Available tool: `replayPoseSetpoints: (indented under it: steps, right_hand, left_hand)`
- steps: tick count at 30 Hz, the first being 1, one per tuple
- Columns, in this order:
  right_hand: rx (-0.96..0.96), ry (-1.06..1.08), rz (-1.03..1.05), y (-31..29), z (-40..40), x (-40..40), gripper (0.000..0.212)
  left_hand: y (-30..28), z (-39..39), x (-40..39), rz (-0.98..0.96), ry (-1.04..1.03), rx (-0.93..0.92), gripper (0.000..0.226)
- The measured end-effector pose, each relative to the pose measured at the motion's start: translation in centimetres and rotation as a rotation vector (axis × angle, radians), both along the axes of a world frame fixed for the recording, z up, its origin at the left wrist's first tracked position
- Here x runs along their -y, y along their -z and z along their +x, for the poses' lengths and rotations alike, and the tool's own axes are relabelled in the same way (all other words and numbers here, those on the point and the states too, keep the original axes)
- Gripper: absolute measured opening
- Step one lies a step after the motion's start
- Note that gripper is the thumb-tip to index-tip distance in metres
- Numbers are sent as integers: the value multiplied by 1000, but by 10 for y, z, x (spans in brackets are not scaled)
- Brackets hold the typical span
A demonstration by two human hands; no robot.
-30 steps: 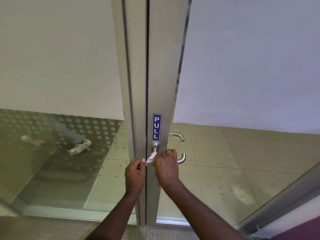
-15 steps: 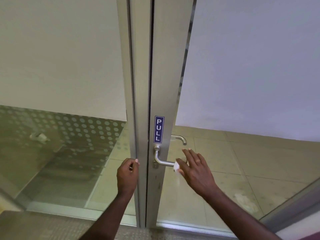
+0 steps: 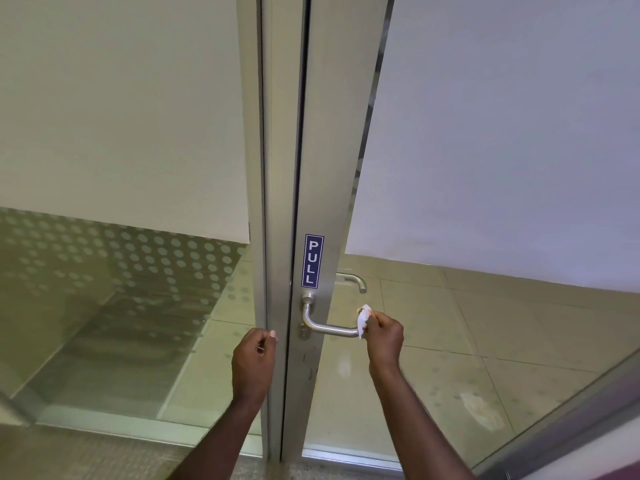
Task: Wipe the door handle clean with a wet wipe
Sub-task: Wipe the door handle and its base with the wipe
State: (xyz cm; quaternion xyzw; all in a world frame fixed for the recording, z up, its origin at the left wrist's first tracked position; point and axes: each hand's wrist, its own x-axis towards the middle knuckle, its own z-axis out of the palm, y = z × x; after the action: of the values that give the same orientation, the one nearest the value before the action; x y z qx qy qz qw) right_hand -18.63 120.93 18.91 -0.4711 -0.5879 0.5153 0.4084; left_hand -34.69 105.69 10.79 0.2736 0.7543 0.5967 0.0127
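Note:
A brushed-metal lever door handle [image 3: 325,327] sticks out of the aluminium door frame [image 3: 325,168], just below a blue PULL sticker [image 3: 314,260]. My right hand [image 3: 383,337] pinches a small crumpled white wet wipe [image 3: 363,318] against the free right end of the lever. My left hand [image 3: 254,362] is loosely curled beside the left frame post, fingertips near the door gap, holding nothing that I can see. A second handle [image 3: 353,280] shows through the glass on the far side.
The door is glass with frosted upper panels and a dotted band on the left pane [image 3: 121,258]. Beige floor tiles [image 3: 450,323] show behind it. A grey frame [image 3: 571,420] slants across the lower right corner.
My right hand slid from the lever's base to its free end, then closed from flat fingers into a pinch on the wipe. My left hand let go of the wipe and drew back left.

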Motion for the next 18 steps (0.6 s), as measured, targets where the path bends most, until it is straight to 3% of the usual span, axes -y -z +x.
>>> replayPoseSetpoints:
  steps: [4, 9, 18]
  right_hand:
    - [-404, 66, -426, -9, -8, 3, 33]
    - [-650, 80, -701, 10, -1, 18, 17]
    - [-915, 54, -897, 6, -17, 16, 27]
  left_hand:
    - [1, 3, 0, -2, 0, 10, 27]
    - [3, 5, -5, -3, 14, 53, 28]
    - [4, 6, -5, 19, 12, 56, 27]
